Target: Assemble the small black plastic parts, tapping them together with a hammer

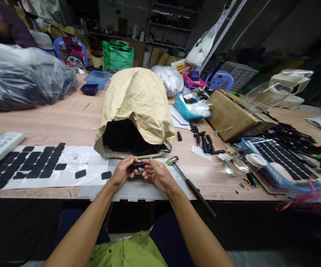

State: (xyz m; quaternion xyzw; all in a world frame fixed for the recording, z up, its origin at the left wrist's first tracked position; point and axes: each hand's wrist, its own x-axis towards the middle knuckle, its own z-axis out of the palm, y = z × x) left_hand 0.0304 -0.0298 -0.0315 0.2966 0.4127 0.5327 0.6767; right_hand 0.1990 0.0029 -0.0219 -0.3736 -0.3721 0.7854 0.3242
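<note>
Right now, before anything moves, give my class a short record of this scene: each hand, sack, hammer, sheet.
Left hand: holds one end of a small black part
Right hand: at the part's other end
Sack: beyond the hands, mouth facing the person, dark inside
Hammer: right of the hands, handle past the table edge
Sheet: left, bearing black pieces

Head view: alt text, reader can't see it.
Left hand and right hand hold a small black part at a table, before an open tan sack. A hammer lies to the right; dark patches on a white sheet lie left.
</note>
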